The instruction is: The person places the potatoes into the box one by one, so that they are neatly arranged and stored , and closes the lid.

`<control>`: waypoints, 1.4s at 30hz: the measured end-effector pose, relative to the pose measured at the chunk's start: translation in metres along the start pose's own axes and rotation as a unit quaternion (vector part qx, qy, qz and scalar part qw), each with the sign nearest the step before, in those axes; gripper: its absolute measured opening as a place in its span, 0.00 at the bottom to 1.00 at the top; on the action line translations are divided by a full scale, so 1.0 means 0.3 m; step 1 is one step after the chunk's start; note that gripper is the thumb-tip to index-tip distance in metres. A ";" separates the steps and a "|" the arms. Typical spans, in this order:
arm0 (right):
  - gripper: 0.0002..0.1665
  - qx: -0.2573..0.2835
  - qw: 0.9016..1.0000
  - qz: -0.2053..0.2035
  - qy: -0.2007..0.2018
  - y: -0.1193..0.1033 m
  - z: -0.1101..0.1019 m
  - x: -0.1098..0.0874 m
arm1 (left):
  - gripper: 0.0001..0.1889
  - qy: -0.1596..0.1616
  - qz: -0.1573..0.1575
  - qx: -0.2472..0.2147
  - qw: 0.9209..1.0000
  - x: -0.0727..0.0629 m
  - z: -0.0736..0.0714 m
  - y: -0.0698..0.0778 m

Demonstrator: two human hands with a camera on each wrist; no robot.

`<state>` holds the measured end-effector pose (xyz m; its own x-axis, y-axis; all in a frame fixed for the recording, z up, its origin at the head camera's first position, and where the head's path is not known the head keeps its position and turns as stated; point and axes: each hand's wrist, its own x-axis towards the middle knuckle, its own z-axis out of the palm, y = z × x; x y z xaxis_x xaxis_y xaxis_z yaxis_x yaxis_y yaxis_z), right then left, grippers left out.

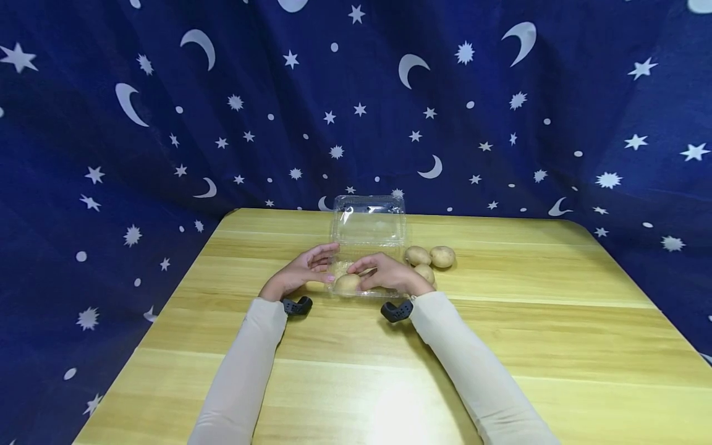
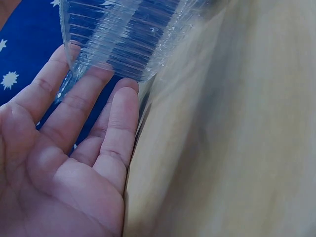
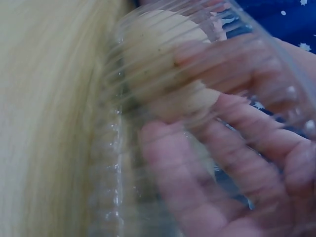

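- Pale sleeves (image 1: 239,377) cross the table (image 1: 334,383) in front of the clear container (image 1: 371,249), one toward each side.
- Left hand (image 1: 305,267): fingers loosely extended at the container's left wall, probably to steady such light plastic.
- Right hand (image 1: 384,272): fingers and thumb around a potato (image 1: 347,283) inside the container's front left part, likely to keep it from rolling.
- Three loose potatoes (image 1: 442,256) lie close together just right of the container, presumably for easy reach.
- Raised lid (image 1: 369,225) at the container's back, leaving its top accessible.
- Starry cloth (image 1: 356,154) hangs behind the container.
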<state>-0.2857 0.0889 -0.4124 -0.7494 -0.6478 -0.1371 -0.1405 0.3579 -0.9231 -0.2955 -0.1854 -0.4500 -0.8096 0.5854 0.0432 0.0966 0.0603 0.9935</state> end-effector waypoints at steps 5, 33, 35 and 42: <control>0.29 0.005 1.000 -0.003 -0.002 0.009 0.001 0.011 | 0.48 0.000 0.000 0.002 1.000 -0.001 -0.005 0.001; 0.28 0.032 0.999 -0.021 -0.002 0.001 0.000 -0.003 | 0.46 -0.002 -0.010 0.008 1.000 -0.001 -0.002 -0.003; 0.28 0.033 0.999 -0.025 0.001 -0.006 -0.002 -0.007 | 0.46 0.000 -0.011 0.010 1.000 -0.002 -0.002 -0.003; 0.29 0.028 0.999 -0.029 0.022 -0.032 -0.019 -0.032 | 0.49 0.001 -0.006 0.005 1.000 0.001 -0.010 -0.007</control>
<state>-0.2807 0.0956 -0.4002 -0.7686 -0.6361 -0.0687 -0.1487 0.2821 -0.9478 -0.2978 -0.1876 -0.4519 -0.8117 0.5832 0.0310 0.0918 0.0750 0.9930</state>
